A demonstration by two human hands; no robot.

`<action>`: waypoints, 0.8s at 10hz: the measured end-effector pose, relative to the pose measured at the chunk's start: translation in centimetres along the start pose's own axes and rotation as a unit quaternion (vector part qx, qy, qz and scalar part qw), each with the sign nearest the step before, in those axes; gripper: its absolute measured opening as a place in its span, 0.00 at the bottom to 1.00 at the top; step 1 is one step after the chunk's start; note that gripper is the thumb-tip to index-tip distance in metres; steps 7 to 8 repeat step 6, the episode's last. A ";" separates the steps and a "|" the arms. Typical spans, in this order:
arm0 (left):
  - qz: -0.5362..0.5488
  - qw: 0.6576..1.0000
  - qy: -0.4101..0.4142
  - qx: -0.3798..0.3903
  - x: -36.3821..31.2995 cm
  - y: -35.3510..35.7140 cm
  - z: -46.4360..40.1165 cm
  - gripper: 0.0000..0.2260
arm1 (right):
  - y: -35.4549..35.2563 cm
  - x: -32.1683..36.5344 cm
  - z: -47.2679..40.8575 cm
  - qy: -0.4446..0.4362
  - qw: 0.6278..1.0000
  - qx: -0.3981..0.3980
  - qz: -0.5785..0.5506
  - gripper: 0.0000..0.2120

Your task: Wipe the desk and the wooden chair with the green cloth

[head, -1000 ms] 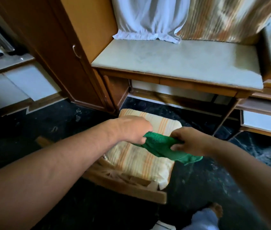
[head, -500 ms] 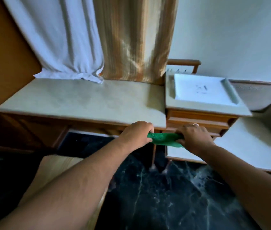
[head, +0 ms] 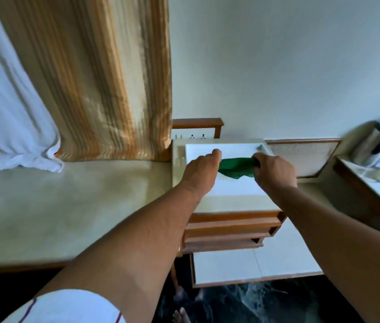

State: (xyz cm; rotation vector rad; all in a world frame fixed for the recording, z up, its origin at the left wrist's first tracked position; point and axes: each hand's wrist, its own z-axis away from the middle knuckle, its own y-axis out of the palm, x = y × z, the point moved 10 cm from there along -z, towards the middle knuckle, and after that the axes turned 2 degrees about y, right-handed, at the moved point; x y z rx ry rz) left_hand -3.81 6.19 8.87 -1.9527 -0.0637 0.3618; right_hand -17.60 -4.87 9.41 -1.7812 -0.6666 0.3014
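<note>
Both hands' grip: left hand (head: 201, 170), right hand (head: 271, 170) stretch green cloth (head: 236, 167).

View: single head-worn wide-angle camera.
Facing: forward and down, toward the wall behind the desk (head: 72, 206).
Nearness: close; both forearms fill the lower frame.
Coverage: desk's right edge, floor below.

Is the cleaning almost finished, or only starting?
Only starting, it seems. Nothing looks wiped yet. The left hand and right hand hold the green cloth bunched between them over the white tray. The desk is left; the chair is out of view.
</note>
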 end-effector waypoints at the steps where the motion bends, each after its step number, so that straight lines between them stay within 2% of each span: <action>1: -0.047 0.997 0.068 0.007 0.1 2.9 -5.6 0.22 | 3.5 -2.6 -3.8 0.035 0.999 0.035 -0.001 0.18; 2: -0.058 0.984 0.119 0.117 1.4 8.3 -8.4 0.21 | 9.2 -4.9 -5.2 0.067 0.987 0.147 -0.016 0.30; 3: -0.013 0.959 0.127 0.254 3.6 13.8 -7.9 0.26 | 14.0 -5.8 -4.5 0.057 0.968 0.242 0.014 0.33; 4: 0.033 0.965 0.148 0.216 4.2 13.7 -7.3 0.21 | 13.6 -5.8 -4.4 0.019 0.978 0.194 0.076 0.26; 5: 0.058 0.969 0.155 0.183 4.6 14.6 -9.8 0.17 | 13.8 -6.2 -8.2 -0.018 0.982 0.175 0.073 0.15; 6: 0.037 0.979 0.083 0.182 5.5 14.7 -11.4 0.23 | 12.4 -5.4 -11.7 -0.040 0.983 0.142 0.107 0.16; 8: 0.037 0.979 0.083 0.182 5.5 14.7 -11.4 0.23 | 12.4 -5.4 -11.7 -0.040 0.983 0.142 0.107 0.16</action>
